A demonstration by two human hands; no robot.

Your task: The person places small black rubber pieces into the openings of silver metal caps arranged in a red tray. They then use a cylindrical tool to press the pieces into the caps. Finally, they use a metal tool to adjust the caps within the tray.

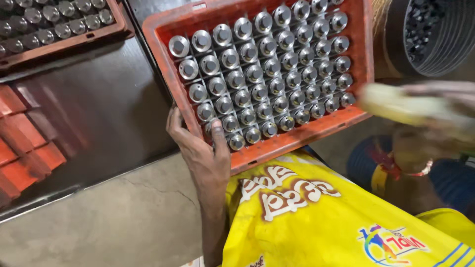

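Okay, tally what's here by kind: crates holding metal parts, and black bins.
Crates of metal parts: 2
Black bins: 1
Total: 3

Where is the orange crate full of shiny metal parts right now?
The orange crate fills the upper middle of the head view, tilted, its lower-left corner gripped by the left hand, just above a yellow sack.

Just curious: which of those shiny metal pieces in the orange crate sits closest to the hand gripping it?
The metal piece at the crate's near-left corner, right beside the left hand's thumb.
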